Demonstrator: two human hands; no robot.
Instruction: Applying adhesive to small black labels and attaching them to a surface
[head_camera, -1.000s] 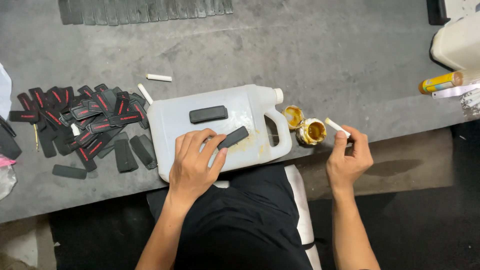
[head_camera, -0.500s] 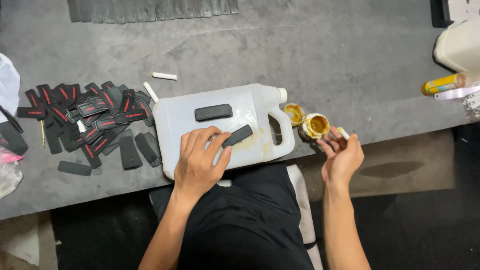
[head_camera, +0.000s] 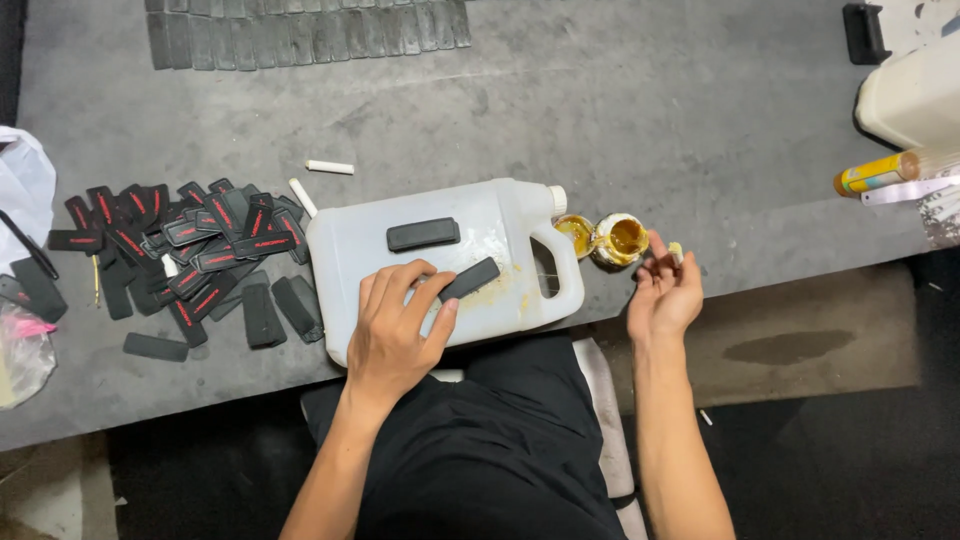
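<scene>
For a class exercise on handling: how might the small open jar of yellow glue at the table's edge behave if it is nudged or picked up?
The open jar looks small and probably light, so a nudge could tip it. It has no lid on, so the yellow glue would likely spill. Smears by its rim suggest a sticky, messy grip. It sits near the table edge, beside the right hand.

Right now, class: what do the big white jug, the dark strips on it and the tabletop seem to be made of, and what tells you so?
Jug: likely plastic, milky, slightly see-through, moulded handle. Dark strips: probably rubber or soft plastic, matte black with rounded edges; cannot be sure. Tabletop: grey, dull, scuffed, maybe a rubber mat or painted board.
</scene>
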